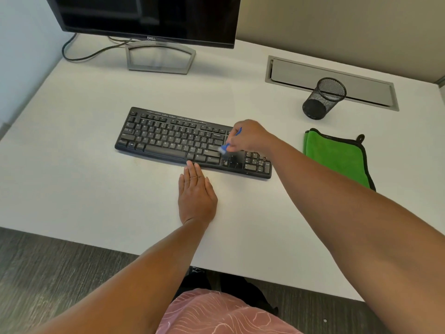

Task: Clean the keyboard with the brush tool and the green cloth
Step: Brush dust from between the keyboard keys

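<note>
1. Two hands share the work: my right hand (250, 136) pinches the blue brush tool (227, 145), bristles down on the keys right of centre, because I judge crumbs sit between them
2. My left hand (196, 191) lies flat with straight fingers, holding nothing; its fingertips touch the front edge of the keyboard (168, 138) at mid frame, I think to stop it from sliding
3. The green cloth (337, 157) waits folded at the right of the frame, apart from the keyboard, for wiping afterwards
</note>
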`<state>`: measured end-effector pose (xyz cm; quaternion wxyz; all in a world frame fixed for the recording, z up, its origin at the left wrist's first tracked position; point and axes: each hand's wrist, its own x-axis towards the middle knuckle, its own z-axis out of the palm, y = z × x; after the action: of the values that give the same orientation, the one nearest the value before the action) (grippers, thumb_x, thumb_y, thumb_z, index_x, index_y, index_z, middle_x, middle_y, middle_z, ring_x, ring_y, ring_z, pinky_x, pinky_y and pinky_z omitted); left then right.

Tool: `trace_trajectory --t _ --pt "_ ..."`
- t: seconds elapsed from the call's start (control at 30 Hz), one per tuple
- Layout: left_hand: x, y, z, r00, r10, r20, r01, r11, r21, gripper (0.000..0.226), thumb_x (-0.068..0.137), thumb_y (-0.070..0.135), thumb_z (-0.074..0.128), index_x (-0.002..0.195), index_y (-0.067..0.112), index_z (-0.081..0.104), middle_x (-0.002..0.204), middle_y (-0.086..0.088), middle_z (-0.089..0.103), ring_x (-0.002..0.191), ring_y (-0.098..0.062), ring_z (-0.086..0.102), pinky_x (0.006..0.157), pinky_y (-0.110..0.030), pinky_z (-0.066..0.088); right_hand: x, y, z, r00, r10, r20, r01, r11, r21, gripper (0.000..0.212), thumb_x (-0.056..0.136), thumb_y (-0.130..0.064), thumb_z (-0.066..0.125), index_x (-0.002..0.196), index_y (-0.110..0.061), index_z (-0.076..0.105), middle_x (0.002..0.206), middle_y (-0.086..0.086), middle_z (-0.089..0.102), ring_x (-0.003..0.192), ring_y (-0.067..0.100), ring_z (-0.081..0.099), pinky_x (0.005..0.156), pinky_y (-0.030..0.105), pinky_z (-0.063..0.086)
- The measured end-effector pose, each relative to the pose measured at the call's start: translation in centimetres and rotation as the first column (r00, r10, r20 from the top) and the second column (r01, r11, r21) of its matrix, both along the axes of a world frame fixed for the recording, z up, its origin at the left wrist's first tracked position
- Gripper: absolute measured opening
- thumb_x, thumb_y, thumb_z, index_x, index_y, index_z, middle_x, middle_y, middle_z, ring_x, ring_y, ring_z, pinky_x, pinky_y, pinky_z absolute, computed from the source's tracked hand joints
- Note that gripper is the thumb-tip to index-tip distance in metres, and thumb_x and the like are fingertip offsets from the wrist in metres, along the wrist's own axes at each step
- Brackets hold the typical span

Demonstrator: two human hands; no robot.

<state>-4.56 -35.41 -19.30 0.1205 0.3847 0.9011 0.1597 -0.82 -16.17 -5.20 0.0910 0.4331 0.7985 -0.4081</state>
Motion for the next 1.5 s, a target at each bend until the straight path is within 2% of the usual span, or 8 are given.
trace_trajectory --t 0.17,0.37,0.63,0.83,1.03,1.2,1.37,1.5 --pt "0.0 0.0 0.0 1.0 0.008 -0.003 -0.008 1.0 0.004 0.056 0.108 0.028 0.014 0.158 0.007 0.003 0.169 -0.009 -0.002 0.156 -0.018 -0.005 0.125 -0.031 -0.007 -0.5 -1.2 -1.9 0.991 -0.096 -0.088 0.111 0.976 0.187 0.015 0.09 -0.001 0.05 0.092 -0.005 0.064 0.102 0.006 0.062 0.084 0.016 0.056 0.056 0.021 0.041" --pt "-0.1 0.0 -0.2 1.0 0.001 -0.007 -0.001 1.0 0.0 0.058 0.106 0.03 0.008 0.159 0.007 0.003 0.169 -0.009 -0.001 0.156 -0.018 -0.005 0.125 -0.031 -0.008 -0.4 -0.8 -1.0 0.98 0.145 0.139 -0.141 0.989 -0.043 0.011 0.079 -0.015 0.076 0.088 -0.016 0.069 0.099 0.004 0.071 0.093 0.02 0.066 0.074 0.03 0.055" --pt "0.0 0.0 -0.2 1.0 0.0 0.008 0.0 1.0 0.007 0.056 0.108 0.028 0.012 0.157 0.007 -0.001 0.169 -0.01 -0.002 0.156 -0.02 -0.005 0.125 -0.032 -0.008 -1.9 -0.7 -1.3 0.988 -0.153 -0.036 0.156 0.975 0.16 0.007 0.088 -0.005 0.057 0.089 -0.005 0.065 0.101 0.01 0.066 0.081 0.02 0.061 0.065 0.027 0.05" --pt "-0.1 0.0 -0.3 1.0 -0.003 0.008 0.003 1.0 0.014 0.055 0.108 0.028 0.013 0.156 0.008 -0.004 0.169 -0.01 -0.005 0.156 -0.02 -0.006 0.125 -0.033 -0.008 -2.8 -1.9 -0.7 0.999 0.028 0.031 -0.024 0.993 -0.117 0.012 0.085 -0.007 0.069 0.097 -0.002 0.071 0.097 0.008 0.074 0.091 0.017 0.072 0.082 0.029 0.058" --pt "-0.1 0.0 -0.3 1.0 -0.008 0.006 0.008 1.0 0.009 0.057 0.103 0.032 0.0 0.154 0.008 -0.008 0.168 -0.01 -0.006 0.156 -0.021 -0.007 0.126 -0.035 -0.006 -4.4 -2.9 -1.4 0.999 -0.035 0.027 0.03 0.983 0.184 0.018 0.091 -0.006 0.054 0.099 0.005 0.066 0.112 0.022 0.066 0.083 0.021 0.06 0.07 0.025 0.05" --pt "-0.2 0.1 -0.1 1.0 -0.014 0.025 0.014 1.0 -0.008 0.056 0.108 0.028 0.013 0.158 0.006 0.001 0.169 -0.011 -0.005 0.156 -0.021 -0.007 0.125 -0.034 -0.007 -4.5 -3.6 -1.4 0.999 0.019 0.029 -0.014 0.986 -0.166 0.015 0.087 0.0 0.063 0.101 0.0 0.069 0.104 0.017 0.072 0.084 0.019 0.069 0.082 0.031 0.059" --pt "-0.1 0.0 -0.2 1.0 -0.026 0.01 0.026 0.999 -0.019 0.054 0.107 0.029 0.007 0.154 0.008 -0.01 0.168 -0.01 -0.01 0.155 -0.02 -0.01 0.125 -0.034 -0.01 -4.3 -3.2 -1.5 0.993 -0.101 -0.06 0.107 0.989 0.106 0.015 0.092 -0.004 0.058 0.099 0.003 0.068 0.11 0.02 0.068 0.078 0.013 0.062 0.061 0.021 0.049" --pt "-0.3 0.0 -0.3 1.0 -0.015 0.004 0.015 1.0 -0.025 0.058 0.105 0.031 0.006 0.158 0.007 -0.003 0.169 -0.01 -0.006 0.156 -0.02 -0.008 0.126 -0.034 -0.007 -3.8 -3.3 -1.2 0.992 0.093 0.087 -0.081 0.988 -0.13 0.01 0.087 -0.004 0.065 0.095 -0.007 0.069 0.099 0.01 0.072 0.092 0.023 0.07 0.08 0.03 0.058"
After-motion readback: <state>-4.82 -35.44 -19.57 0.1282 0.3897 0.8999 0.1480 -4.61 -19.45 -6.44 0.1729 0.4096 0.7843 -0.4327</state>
